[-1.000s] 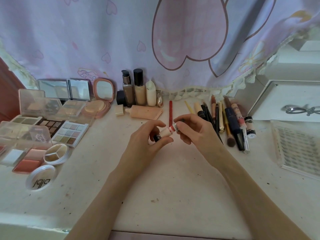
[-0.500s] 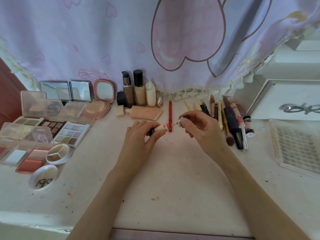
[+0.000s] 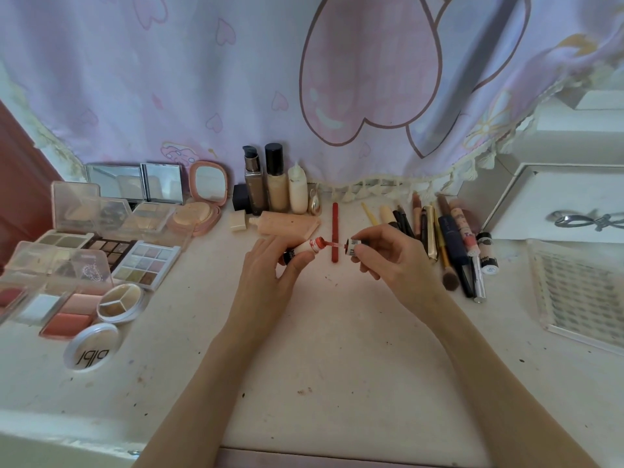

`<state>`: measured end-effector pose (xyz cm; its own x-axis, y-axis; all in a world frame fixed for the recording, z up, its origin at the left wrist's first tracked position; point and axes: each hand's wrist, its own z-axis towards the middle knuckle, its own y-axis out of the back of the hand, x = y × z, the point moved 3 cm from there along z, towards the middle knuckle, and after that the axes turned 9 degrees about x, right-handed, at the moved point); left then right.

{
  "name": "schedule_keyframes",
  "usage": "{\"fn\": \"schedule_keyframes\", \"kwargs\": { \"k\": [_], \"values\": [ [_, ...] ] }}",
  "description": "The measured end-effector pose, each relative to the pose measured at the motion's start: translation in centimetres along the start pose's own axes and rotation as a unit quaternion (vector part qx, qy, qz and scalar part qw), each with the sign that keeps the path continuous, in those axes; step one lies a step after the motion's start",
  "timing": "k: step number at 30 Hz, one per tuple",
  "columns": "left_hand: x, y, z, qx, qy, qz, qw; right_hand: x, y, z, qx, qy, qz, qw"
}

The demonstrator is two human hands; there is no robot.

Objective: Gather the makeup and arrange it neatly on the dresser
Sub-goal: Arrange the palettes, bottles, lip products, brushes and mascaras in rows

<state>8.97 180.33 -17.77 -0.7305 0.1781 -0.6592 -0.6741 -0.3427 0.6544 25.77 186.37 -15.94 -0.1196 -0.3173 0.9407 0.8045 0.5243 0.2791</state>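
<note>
My left hand (image 3: 266,275) grips a small pale lip gloss tube (image 3: 304,250) with a red-stained neck. My right hand (image 3: 391,261) pinches its cap (image 3: 352,246), whose red wand bridges the small gap to the tube's mouth. Both hover over the white dresser top (image 3: 337,349), just in front of a red pencil (image 3: 334,231) lying on it. Pencils, brushes and tubes (image 3: 449,238) lie in a row to the right. Foundation bottles (image 3: 275,180) stand at the back, with a peach tube (image 3: 287,222) lying before them.
Open eyeshadow and blush palettes (image 3: 141,261), compacts (image 3: 199,214) and a round lidded pot (image 3: 91,347) fill the left side. A clear lash box (image 3: 584,292) sits at the right beside a white drawer unit (image 3: 557,204). A pink curtain (image 3: 304,79) hangs behind.
The tube was capped and held by both hands; now the cap is pulled off to the right, with the wand drawn out of the tube.
</note>
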Motion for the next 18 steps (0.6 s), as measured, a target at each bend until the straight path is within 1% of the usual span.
{"fn": "schedule_keyframes", "kwargs": {
  "k": [3,5,8,10,12,14,18],
  "values": [
    [0.1,0.1,0.0,-0.009,0.002,-0.002,1.000,-0.3,-0.2,0.1,0.015,-0.009,-0.050,0.999],
    [0.3,0.1,0.0,-0.008,0.007,0.001,1.000,-0.5,-0.2,0.1,0.040,-0.025,-0.082,0.995],
    [0.6,0.1,-0.1,-0.012,0.036,-0.003,0.999,-0.8,0.0,0.0,0.074,-0.044,-0.125,0.989],
    [0.9,0.4,-0.2,-0.028,0.065,-0.024,0.997,-0.7,0.1,-0.1,0.069,-0.050,-0.106,0.991],
    [1.6,0.7,-0.1,-0.051,0.107,-0.040,0.992,-0.5,0.2,-0.1,0.047,-0.054,-0.040,0.997],
    [2.2,1.1,-0.1,-0.056,0.146,-0.056,0.986,-0.5,0.1,0.1,0.028,-0.065,0.012,0.997],
    [2.7,2.4,-0.7,-0.038,0.176,-0.080,0.980,-0.6,-1.0,0.8,0.020,-0.074,0.007,0.997]
  ]
}}
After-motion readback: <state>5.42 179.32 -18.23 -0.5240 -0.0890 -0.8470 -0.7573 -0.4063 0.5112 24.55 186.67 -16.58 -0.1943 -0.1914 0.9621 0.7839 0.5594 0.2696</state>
